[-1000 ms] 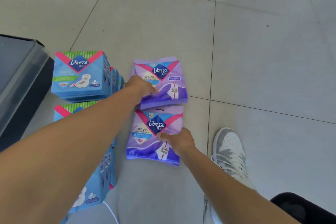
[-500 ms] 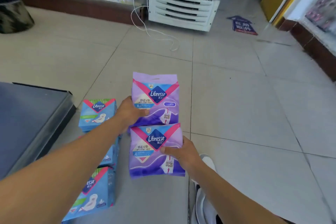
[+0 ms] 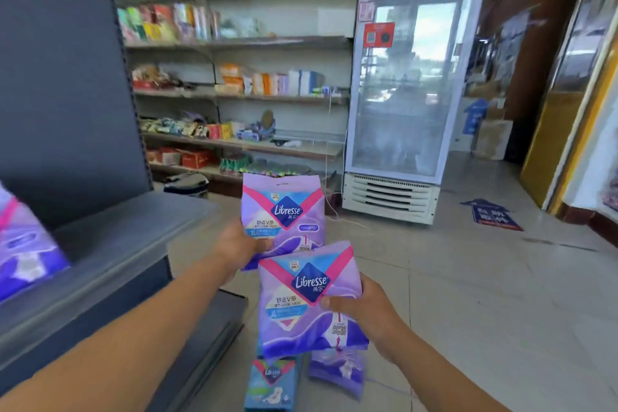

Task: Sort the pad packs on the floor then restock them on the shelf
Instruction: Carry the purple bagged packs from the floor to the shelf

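Purple pad packs, held — two: far pack [image 3: 282, 214] gripped by left hand [image 3: 239, 249]; near pack [image 3: 309, 301] pinched by right hand [image 3: 363, 309]. On the floor [image 3: 468, 294] — one blue pack [image 3: 271, 385], one purple pack [image 3: 337, 370].

Upper pad pack [image 3: 283, 211]: lilac ground, pink V-band, navy diamond logo with white lettering, deep purple wave at its base; lower pad pack [image 3: 309, 301]: the same scheme, with a pale blue panel. Floor pack [image 3: 272, 385]: light blue, pink V-band, navy diamond; beside it, a purple pack [image 3: 337, 370]. Near shelf unit [image 3: 100, 244]: dark grey; floor [image 3: 485, 294]: pale beige tiles; fridge [image 3: 391, 197]: white, with a red sticker.
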A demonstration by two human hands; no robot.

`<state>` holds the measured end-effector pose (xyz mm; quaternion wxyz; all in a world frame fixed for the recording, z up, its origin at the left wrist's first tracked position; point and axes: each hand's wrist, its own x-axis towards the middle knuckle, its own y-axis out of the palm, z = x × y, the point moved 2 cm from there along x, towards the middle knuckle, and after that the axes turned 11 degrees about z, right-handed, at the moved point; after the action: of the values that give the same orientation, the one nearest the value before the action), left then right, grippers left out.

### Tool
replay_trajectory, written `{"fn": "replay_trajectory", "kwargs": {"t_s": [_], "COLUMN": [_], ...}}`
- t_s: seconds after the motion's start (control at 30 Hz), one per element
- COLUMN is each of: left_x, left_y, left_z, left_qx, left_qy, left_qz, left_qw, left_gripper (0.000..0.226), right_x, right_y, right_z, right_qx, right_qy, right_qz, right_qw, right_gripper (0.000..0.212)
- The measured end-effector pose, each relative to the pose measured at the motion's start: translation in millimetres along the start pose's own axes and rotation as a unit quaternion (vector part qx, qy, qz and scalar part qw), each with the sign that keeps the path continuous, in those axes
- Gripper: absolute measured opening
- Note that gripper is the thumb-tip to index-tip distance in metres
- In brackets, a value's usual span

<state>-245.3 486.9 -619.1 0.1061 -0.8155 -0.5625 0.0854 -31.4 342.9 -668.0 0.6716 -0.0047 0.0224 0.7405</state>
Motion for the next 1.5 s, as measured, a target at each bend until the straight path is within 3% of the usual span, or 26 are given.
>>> {"fn": "replay_trajectory", "kwargs": {"t_s": [0.13, 0.23, 0.4, 0.73, 0.97, 1.17, 1.33, 1.5], "left_x": [-57, -96, -144, -245, -300, -320, -320, -313], "left_y": [-67, -101, -155, -274, -312, -321, -330, -329], "left_z": [-30, -45, -52, -21, 23, 55, 69, 87], "left_qx": [0.016, 0.011, 0.047, 0.084, 0.057, -0.002, -0.023, -0.034], "left_qy": [0.03, 0.037, 0.042, 0.002, -0.05, -0.08, -0.083, -0.093], "left_qz": [-0.057, -0.108, -0.181, -0.314, -0.413, -0.439, -0.462, -0.472], "left_qw": [0.998, 0.993, 0.981, 0.946, 0.907, 0.895, 0.883, 0.876], "left_gripper": [0.027, 0.007, 0.01, 0.047, 0.051, 0.042, 0.052, 0.046], "right_x": [4, 9, 16, 68, 117, 172, 213, 237], "right_y": [57, 98, 155, 275, 336, 358, 378, 391], "right_z": [50, 76, 99, 132, 135, 130, 124, 96], "right_qx": [-0.001, -0.006, 0.004, 0.046, 0.028, -0.007, 0.024, 0.031], "right_qy": [-0.041, -0.055, -0.069, -0.113, -0.117, -0.124, -0.115, -0.087], "right_qz": [0.037, 0.077, 0.129, 0.227, 0.267, 0.276, 0.29, 0.31], "right_qw": [0.998, 0.995, 0.989, 0.966, 0.956, 0.953, 0.95, 0.946], "right_gripper": [0.041, 0.04, 0.033, 0.041, 0.042, 0.045, 0.041, 0.043]}}
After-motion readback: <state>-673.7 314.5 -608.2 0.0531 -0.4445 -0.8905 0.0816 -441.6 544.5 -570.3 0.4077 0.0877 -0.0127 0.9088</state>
